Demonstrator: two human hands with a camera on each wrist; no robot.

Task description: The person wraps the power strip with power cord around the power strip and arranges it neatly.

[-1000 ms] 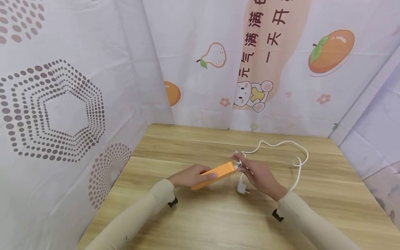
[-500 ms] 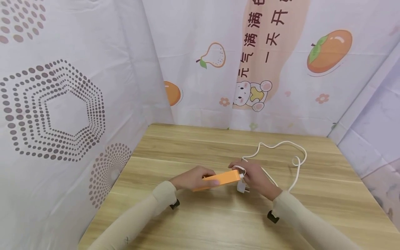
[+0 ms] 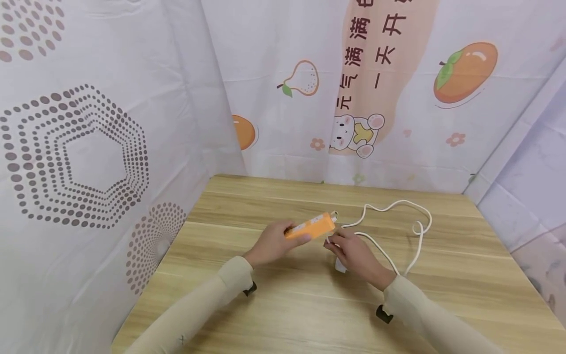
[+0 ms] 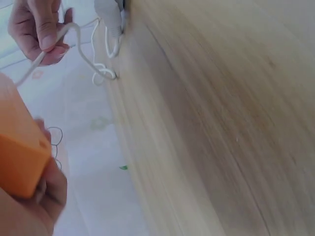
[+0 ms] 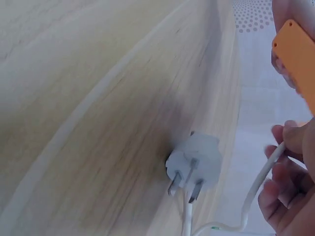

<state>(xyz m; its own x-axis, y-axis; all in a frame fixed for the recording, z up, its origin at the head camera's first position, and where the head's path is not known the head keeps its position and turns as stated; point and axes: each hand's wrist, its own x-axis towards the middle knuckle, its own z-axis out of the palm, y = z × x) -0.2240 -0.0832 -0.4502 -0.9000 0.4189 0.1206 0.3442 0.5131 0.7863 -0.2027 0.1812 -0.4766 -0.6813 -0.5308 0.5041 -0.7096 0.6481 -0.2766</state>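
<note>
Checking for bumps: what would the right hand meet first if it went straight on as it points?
Probably the orange strip, held in the left hand; depth is unclear, so the right hand might pass under it.

Behind a wood-grain table [image 3: 283, 314], a white curtain [image 3: 274, 29] with orange fruit [image 3: 466, 71] (plus an outlined pear [image 3: 307, 78]) and dark lettering [image 3: 352, 56].

- I see a wood-grain tabletop [image 3: 283, 314], its streaks running roughly side to side.
- Past its left edge, I have a white curtain [image 3: 172, 152] with a brown dotted hexagon [image 3: 132, 160] and starburst [image 3: 156, 241].
- Along its back edge hangs a fruit-print curtain [image 3: 274, 162] with Chinese characters [image 3: 353, 55], a pear outline [image 3: 306, 78] and a white cartoon bear [image 3: 342, 135].
- Beyond the right edge I make out pale, creased cloth [image 3: 532, 206].
- Soft light leaves a pale sheen on the tabletop's near half.
</note>
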